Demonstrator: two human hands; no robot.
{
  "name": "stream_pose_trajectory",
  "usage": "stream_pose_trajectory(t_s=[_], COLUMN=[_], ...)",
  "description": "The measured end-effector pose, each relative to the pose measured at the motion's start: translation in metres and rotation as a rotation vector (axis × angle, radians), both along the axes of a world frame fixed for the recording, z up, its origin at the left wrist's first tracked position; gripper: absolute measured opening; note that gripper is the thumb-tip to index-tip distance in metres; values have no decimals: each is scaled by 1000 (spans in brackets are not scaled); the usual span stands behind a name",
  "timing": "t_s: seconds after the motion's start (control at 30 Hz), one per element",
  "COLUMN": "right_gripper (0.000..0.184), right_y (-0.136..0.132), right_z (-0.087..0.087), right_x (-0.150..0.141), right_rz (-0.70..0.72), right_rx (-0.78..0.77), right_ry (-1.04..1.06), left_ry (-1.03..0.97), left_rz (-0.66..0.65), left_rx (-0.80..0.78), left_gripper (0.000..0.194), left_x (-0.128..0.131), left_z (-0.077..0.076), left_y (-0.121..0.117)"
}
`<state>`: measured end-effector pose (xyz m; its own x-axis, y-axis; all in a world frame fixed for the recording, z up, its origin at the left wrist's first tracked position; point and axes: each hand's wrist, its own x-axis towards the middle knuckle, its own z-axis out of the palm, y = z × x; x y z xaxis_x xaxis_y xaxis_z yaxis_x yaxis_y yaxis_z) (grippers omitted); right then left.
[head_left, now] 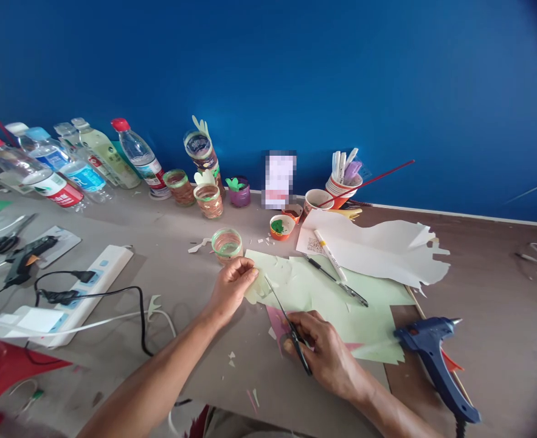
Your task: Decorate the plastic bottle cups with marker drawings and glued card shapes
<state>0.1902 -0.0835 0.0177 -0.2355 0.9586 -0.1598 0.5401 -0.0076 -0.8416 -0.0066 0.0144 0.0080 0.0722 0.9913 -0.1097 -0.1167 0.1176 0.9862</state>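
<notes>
My left hand (234, 286) pinches a small pale green paper cutout (259, 285) between thumb and fingers. In my right hand (320, 347) is a pair of black-handled scissors (285, 313), fingers wrapped round the handles. The blades point up and left, with their tip close to the cutout; whether they touch it I cannot tell. Beneath lie pale green paper sheets (363, 328) with cut edges, and a bit of pink paper (275, 319) shows under them. Just behind my left hand stands a small clear cup (227, 245) with a green rim and brownish bands.
A blue glue gun (436, 359) lies at right. White paper (373, 243), a marker (331, 254) and a pen (334, 278) rest behind the sheets. Plastic bottles (143, 158) and decorated cups (208, 201) line the wall. A power strip (92, 292) with cables sits at left.
</notes>
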Motion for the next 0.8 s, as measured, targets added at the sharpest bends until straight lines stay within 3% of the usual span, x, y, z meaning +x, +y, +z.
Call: stream_pose_trajectory(t_s=[0.23,0.8], right_gripper=[34,29], right_y=[0,1], right_z=[-4,-6], right_x=[0,-2], right_rz=[-22,-47], right_rx=[19,46], right_ry=[18,-13], left_ry=[-14,13], left_rz=[-33,-130], left_rx=[-67,-74], left_gripper=[31,28], left_x=[5,14], left_z=[2,10], left_y=[-4,-13])
